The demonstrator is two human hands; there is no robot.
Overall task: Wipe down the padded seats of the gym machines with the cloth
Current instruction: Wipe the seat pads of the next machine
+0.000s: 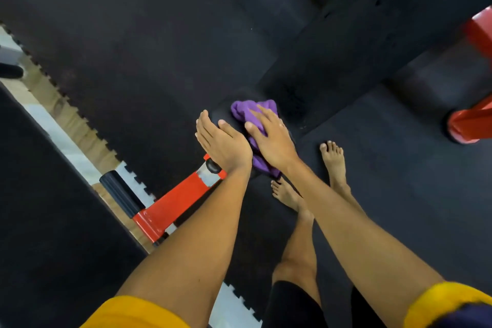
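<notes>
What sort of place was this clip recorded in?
Most likely a gym. The floor is black interlocking rubber matting, red-painted steel machine frames stand on it, and the right hand presses a purple cloth onto a black padded seat.

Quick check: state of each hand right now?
Left hand: open, flat against the black pad, holding nothing.
Right hand: open, pressing the purple cloth onto it.

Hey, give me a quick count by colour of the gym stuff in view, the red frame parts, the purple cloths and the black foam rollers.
Red frame parts: 2, one bar by the left arm and one at the right edge
Purple cloth: 1
Black foam roller: 1
Total: 4
</notes>
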